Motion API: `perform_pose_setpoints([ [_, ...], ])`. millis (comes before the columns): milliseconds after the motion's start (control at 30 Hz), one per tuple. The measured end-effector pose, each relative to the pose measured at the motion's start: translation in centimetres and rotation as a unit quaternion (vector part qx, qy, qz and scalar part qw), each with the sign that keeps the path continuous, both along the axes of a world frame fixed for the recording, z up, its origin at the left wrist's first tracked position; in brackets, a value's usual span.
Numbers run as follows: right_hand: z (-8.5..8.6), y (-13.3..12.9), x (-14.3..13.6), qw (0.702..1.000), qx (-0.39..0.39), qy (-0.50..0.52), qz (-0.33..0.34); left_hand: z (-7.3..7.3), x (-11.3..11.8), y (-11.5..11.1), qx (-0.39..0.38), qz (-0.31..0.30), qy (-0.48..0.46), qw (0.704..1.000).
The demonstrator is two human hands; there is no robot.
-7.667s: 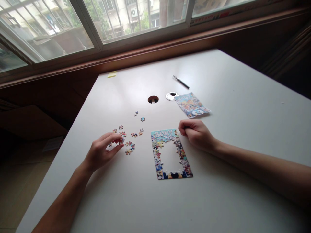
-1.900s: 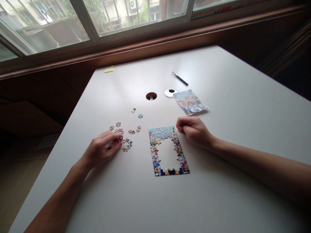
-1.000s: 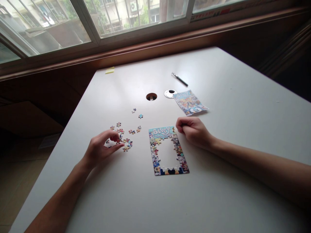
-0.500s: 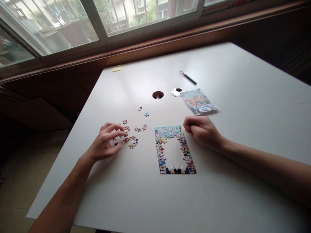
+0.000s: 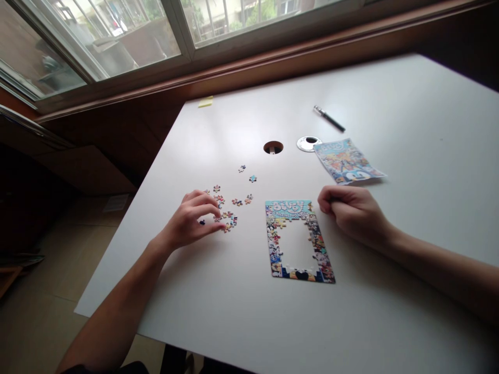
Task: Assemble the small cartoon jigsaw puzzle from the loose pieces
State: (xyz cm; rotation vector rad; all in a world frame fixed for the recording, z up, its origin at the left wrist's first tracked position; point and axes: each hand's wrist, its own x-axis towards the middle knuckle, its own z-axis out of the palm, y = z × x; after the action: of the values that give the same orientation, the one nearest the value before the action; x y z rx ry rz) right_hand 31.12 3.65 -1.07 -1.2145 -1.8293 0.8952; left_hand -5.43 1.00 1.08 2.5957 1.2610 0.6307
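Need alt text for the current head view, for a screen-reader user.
Left hand, fingers parted, reaches over loose jigsaw pieces on a white table. A partly filled puzzle frame with a gap in its middle lies between it and the closed right hand; a picture sheet and pen lie beyond.

Smooth white table [image 5: 218,306], soft sheen
Card-like puzzle frame [image 5: 275,249], lower centre; thin paper sheet [image 5: 346,158], right; shiny metal-looking ring [image 5: 302,145], upper right; wood-look sill [image 5: 273,66], top.
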Motion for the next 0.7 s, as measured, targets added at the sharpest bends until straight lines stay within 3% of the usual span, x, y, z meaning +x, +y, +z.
perform_pose_setpoints([
  [167,-0.1,0.1,0.0,1.0,-0.003,0.0,-0.002,-0.3,-0.7,0.5,0.052,0.141,0.006,0.989],
  [267,-0.1,0.0,0.0,1.0,-0.001,0.001,-0.004,-0.8,-0.9,0.7,0.041,0.186,0.037,0.981],
  [533,-0.3,0.1,0.2,1.0,0.005,-0.008,-0.003,-1.6,-1.3,1.1,-0.016,0.251,0.078,0.965],
  [700,-0.4,0.0,0.3,1.0,0.008,-0.013,-0.004,-0.6,-2.3,1.2,-0.009,0.258,0.068,0.964],
])
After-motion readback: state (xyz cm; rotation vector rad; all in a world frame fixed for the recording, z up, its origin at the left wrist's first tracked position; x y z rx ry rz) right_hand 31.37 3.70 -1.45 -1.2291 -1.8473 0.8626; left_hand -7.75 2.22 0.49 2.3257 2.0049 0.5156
